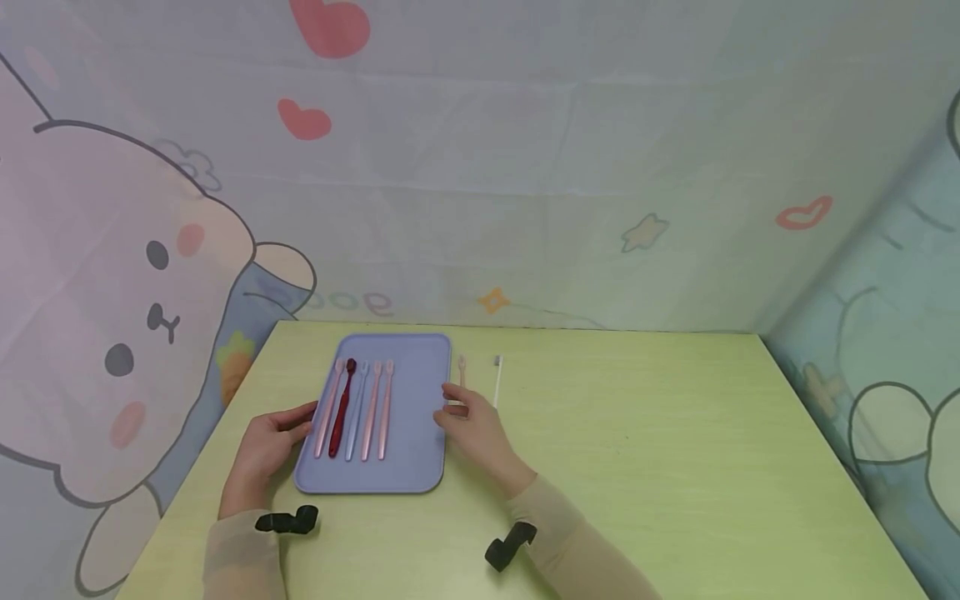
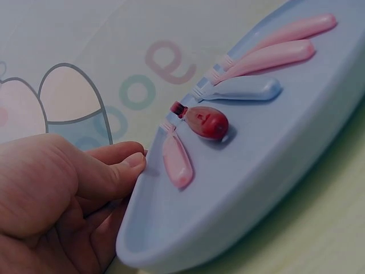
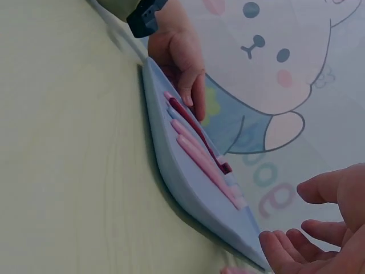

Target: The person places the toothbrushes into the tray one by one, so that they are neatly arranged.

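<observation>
A light blue-purple tray lies on the table, with several toothbrushes side by side on its left half: pink ones, a dark red one and a pale blue one. At the tray's left rim, my left hand touches the edge with extended thumb and fingers. My right hand is beside the right rim, fingers spread and thumb apart, holding nothing. Partly hidden behind it, another pink toothbrush lies off the tray. Right of that lies a white toothbrush, its lower end hidden by the hand.
The yellow-green table extends right of the tray. A printed cloth with hearts and a cartoon animal hangs along the table's back and sides. Black wrist cameras sit on both sleeves.
</observation>
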### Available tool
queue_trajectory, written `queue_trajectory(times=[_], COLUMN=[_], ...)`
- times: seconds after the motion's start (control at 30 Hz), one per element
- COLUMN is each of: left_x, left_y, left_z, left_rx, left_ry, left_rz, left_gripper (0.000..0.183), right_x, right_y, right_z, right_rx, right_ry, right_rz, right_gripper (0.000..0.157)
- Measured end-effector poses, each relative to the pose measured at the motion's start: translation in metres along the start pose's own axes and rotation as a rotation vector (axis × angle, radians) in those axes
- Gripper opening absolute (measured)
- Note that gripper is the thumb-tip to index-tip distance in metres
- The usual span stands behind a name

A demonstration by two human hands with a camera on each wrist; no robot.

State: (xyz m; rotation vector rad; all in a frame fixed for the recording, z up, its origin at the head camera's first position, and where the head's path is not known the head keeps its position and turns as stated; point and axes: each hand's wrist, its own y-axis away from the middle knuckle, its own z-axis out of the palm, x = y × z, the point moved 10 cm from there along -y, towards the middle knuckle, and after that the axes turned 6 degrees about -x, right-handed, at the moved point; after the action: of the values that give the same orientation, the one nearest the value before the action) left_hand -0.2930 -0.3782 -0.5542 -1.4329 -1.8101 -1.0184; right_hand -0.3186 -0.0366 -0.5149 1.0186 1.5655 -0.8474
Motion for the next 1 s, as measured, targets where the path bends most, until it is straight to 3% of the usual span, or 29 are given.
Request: queue_trajectory(times=[0.23,0.53,1.0], left_x=[-0.001,-0.003,-0.001], left_y=[0.0,0.0,0.0], left_z=[-0.001,-0.001,-0.002], left_rx=[0.004,0.001,0.009], left_ry=[0.001,0.002,0.013], left_rz=[0.011,-0.004,0.008], left_gripper=[0.044,0.045,0.045], right_x=[0.01,0.036,0.052], right_y=[0.0,0.007,0.002], right_z=[-0.037,-0.086,-0.088], right_rx=[0.035,0.194,0.232], right_ry=[0.016,0.069,0.169], right_rz=[0.014,0.117,0.212], right_gripper=[0.053,0.052,0.053])
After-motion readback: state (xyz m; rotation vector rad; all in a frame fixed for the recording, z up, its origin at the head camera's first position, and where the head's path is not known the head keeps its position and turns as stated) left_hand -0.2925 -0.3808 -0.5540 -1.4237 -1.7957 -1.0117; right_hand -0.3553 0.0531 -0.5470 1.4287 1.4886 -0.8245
